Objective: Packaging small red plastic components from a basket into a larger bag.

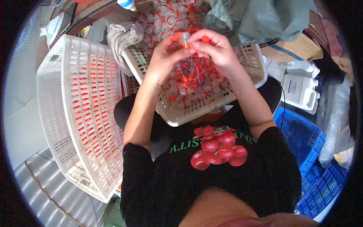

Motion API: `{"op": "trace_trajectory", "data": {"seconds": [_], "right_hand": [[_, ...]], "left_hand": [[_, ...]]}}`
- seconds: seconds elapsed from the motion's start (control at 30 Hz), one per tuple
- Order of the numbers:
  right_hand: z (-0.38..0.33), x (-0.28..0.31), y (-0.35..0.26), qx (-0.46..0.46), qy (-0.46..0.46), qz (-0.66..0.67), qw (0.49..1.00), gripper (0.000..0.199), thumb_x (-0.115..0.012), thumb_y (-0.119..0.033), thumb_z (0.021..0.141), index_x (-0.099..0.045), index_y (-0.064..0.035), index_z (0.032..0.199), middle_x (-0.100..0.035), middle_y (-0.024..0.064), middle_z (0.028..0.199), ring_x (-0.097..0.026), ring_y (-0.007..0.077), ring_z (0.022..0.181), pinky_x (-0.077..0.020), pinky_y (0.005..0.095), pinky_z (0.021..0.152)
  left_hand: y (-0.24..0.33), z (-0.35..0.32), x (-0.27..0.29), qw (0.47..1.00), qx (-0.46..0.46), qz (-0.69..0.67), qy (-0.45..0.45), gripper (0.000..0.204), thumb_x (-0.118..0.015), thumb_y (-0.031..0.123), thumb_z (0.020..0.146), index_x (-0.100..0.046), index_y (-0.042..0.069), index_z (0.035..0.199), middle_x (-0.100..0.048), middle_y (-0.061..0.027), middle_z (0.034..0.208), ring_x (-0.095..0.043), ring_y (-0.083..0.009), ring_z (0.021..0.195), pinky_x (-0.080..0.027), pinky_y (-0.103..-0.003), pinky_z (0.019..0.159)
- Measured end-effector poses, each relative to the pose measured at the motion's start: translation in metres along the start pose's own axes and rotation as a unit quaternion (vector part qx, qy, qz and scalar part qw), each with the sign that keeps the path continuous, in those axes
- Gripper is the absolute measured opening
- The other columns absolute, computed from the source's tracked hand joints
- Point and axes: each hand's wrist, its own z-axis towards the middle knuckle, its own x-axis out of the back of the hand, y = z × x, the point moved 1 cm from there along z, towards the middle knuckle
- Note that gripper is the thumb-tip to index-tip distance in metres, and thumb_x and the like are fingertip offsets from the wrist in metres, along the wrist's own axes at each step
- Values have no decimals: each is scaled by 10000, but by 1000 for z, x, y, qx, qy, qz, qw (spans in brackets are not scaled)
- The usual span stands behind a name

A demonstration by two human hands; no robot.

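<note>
My left hand point(165, 55) and my right hand point(217, 51) meet above the far half of an off-white plastic basket point(174, 118). Pinched in the left fingers is a small clear plastic tube point(185, 39) with a yellowish lower end. The right hand is closed, its fingertips close by the tube, with a small red piece point(205, 39) showing between them. Below both hands the basket holds a heap of small clear plastic pieces point(166, 23) with red bands. Red parts with thin pale stems point(193, 75) lie tangled in the middle of the heap.
A tall white slatted crate point(68, 113) stands at the left, red showing through it. A grey cloth point(123, 39) hangs over the basket's left rim. Grey-green sheeting point(272, 19) covers the far right. White jugs point(298, 90) and a blue crate point(302, 132) stand at the right.
</note>
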Motion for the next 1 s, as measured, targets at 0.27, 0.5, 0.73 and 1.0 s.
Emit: {"op": "trace_trajectory", "data": {"seconds": [0.27, 0.5, 0.73, 1.0], "right_hand": [[24, -18, 14, 7, -41, -92, 995, 89, -562, -63, 830, -607, -41, 904, -622, 41, 798, -567, 76, 700, -431, 195, 599], [76, -29, 2, 62, 46, -62, 995, 114, -554, -76, 842, -584, -32, 943, -620, 41, 804, -573, 68, 687, -426, 191, 580], [114, -72, -37, 237, 74, 78, 966, 125, -575, -97, 835, -572, 13, 895, -609, 77, 771, -567, 110, 649, -438, 219, 572], [130, -90, -35, 300, 70, 116, 944, 104, -603, -53, 814, -565, 15, 883, -578, 25, 716, -483, 35, 556, -366, 156, 492]], "left_hand": [[26, 55, 61, 965, -168, 106, 170, 328, -645, -3, 735, -537, -15, 1045, -615, -79, 942, -582, -131, 842, -458, -254, 768], [24, 62, 71, 955, -180, 120, 202, 375, -645, -53, 724, -508, -24, 1071, -603, -98, 984, -579, -156, 892, -460, -262, 793], [31, 55, 72, 951, -190, 126, 210, 365, -633, -64, 726, -483, -20, 1056, -595, -104, 986, -581, -148, 882, -471, -265, 772], [33, 55, 68, 944, -218, 104, 225, 331, -682, -26, 679, -516, -7, 966, -601, -53, 878, -568, -99, 790, -462, -224, 711]]}}
